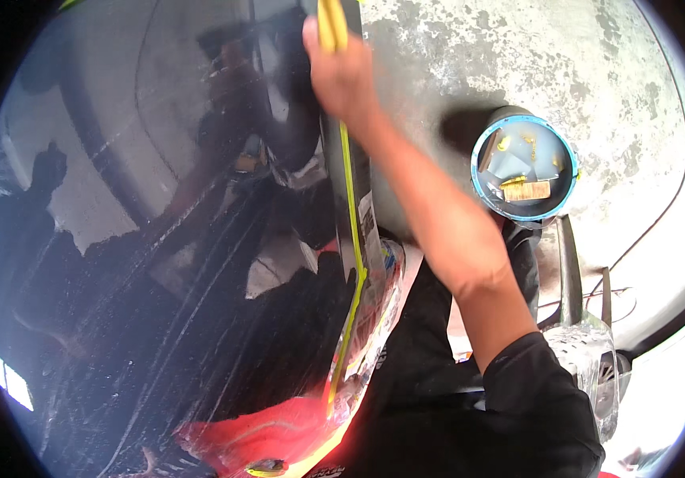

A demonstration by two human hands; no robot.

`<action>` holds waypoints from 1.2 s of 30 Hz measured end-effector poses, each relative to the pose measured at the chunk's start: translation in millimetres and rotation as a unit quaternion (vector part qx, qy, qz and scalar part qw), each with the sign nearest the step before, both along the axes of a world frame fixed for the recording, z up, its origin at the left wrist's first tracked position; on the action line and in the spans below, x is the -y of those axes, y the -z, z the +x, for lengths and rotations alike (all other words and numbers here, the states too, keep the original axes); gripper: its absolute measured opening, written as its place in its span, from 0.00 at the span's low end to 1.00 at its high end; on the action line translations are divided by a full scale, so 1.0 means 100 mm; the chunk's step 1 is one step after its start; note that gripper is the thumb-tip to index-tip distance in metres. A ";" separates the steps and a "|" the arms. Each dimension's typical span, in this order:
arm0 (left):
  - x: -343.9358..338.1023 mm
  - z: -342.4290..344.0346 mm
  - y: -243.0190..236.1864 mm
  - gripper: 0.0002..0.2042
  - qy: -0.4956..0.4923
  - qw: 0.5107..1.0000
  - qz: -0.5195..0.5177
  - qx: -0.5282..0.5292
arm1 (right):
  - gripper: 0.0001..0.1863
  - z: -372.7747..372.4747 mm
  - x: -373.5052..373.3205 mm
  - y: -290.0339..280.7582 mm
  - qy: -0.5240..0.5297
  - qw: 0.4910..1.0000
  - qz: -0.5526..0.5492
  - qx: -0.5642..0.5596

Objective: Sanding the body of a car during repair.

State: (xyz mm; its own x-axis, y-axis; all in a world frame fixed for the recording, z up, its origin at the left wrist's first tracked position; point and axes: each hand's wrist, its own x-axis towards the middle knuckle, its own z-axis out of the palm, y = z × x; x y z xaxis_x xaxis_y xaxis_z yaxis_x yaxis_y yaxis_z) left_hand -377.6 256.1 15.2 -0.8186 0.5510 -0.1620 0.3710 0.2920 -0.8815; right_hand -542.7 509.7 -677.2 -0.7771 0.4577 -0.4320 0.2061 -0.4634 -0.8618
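Watching remotely, I find a glossy dark panel [103,319], lime tape [348,175] down its right edge. Up ahead there, the right hand [344,76] grips a yellow pad [332,25], long axis pointing forward; the left hand is out of view. Print on the masking sheet [368,217] is unreadable.

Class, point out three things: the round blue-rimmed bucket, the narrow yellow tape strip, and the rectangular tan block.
Blue-rimmed bucket [524,119]: head view, far rim.
Yellow tape strip [352,195]: head view, straight upper stretch.
Tan block [526,191]: head view, upper face.
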 end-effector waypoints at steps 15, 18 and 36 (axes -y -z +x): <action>-0.15 -0.10 0.21 0.47 -0.013 1.000 -0.015 -0.003 | 0.23 -0.37 -0.13 0.43 0.090 0.989 0.098 -0.062; -0.22 -0.18 0.29 0.46 -0.007 1.000 -0.019 0.002 | 0.22 -0.34 -0.12 0.36 0.055 0.995 0.082 -0.030; -0.23 -0.58 0.69 0.45 0.032 0.999 -0.016 0.023 | 0.17 -0.56 -0.19 0.53 0.176 0.968 0.159 -0.087</action>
